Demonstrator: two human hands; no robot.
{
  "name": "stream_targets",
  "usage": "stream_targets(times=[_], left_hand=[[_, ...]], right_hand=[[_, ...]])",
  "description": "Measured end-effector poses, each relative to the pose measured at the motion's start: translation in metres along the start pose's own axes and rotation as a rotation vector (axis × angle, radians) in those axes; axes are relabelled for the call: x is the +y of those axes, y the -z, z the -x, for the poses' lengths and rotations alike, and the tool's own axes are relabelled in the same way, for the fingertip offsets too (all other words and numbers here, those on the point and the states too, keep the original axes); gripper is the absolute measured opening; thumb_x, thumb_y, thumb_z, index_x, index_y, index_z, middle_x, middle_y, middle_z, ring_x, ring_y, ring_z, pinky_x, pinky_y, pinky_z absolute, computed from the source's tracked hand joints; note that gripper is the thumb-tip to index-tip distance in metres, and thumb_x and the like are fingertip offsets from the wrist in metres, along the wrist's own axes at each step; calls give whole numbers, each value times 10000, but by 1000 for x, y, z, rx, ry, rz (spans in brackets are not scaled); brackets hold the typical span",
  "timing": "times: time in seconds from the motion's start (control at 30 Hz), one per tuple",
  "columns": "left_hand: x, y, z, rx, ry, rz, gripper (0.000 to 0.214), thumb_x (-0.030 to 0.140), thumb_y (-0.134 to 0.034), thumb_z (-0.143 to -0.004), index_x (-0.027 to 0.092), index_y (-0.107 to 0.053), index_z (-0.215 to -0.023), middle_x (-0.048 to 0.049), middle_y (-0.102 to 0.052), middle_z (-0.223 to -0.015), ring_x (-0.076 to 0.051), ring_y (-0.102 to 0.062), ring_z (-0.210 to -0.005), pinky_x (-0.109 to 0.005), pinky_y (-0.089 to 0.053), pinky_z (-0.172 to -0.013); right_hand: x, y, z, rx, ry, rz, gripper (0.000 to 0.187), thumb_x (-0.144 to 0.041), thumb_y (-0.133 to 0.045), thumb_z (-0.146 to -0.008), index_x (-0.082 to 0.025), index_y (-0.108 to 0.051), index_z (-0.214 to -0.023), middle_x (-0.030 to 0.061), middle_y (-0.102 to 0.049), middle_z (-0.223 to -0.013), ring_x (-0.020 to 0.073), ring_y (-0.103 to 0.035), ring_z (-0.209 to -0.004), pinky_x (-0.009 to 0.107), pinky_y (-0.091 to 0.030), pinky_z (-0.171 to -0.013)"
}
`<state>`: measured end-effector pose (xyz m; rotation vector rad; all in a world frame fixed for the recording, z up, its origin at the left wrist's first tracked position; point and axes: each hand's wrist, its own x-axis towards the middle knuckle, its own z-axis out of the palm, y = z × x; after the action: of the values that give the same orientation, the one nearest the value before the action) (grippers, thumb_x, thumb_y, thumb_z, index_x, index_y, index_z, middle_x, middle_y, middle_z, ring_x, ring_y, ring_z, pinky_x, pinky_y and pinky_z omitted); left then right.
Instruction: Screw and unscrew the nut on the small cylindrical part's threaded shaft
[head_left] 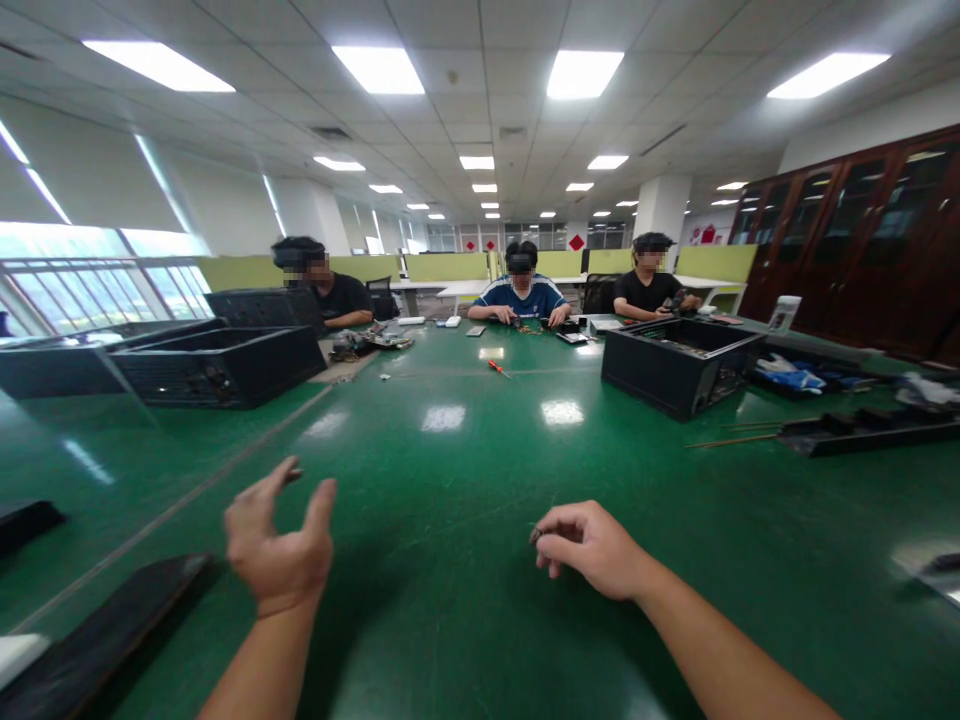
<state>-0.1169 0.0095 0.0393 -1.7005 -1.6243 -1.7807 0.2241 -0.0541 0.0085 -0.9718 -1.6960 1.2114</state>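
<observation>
My left hand (281, 545) is raised above the green tabletop (435, 480), thumb and fingers spread apart with nothing between them. On the right, my right hand (589, 548) is held low over the table, its fingers closed together. A small dark piece (535, 535) shows at those fingertips, too small to name; most of it is hidden by the fingers. Nearest to my left hand lies a long flat dark panel (127, 625) at the lower left.
Open black computer cases stand at the left (225, 370) and right (675, 370). An orange screwdriver (496, 368) lies mid-table. At the right is a black tray-like part (862, 432) with thin rods (735, 440). Three people sit across the table, one in a blue shirt (517, 298).
</observation>
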Motion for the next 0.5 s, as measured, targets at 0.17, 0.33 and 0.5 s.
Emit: stream_targets(times=[0.17,0.33,0.5], left_hand=[[89,-39,63,-840,-333,526,547,483,-810,-691,296,-692,-1191,-67,-711,-1204,-260,-679,-1069,-400,-565,-914],[123,-50,90,-873,-106,785,136,285,-737,-808,274,-788,-933,-55,-786,-989,-216,-730,-933,-351,-591,-848],[89,-16,28,-421,172,303,326,437,-679,-799,220,-759,-1029,-53,-792,-941,-240,-735,-905,-386,-583,-877]], right_hand=[[6,-9,-4,-98,-75,-273,352,-477,-712,-795,-126,-710,-772,-6,-639,-582,95,-550,-467,214,-438,-499],[11,-15,-5,-87,-83,-357,419,-532,-737,-774,-120,-699,-710,-27,-574,-521,85,-496,-437,206,-391,-461],[14,-12,-8,-32,-131,-408,537,-608,-588,-872,-110,-721,-1028,25,-670,-663,102,-570,-480,231,-412,-526]])
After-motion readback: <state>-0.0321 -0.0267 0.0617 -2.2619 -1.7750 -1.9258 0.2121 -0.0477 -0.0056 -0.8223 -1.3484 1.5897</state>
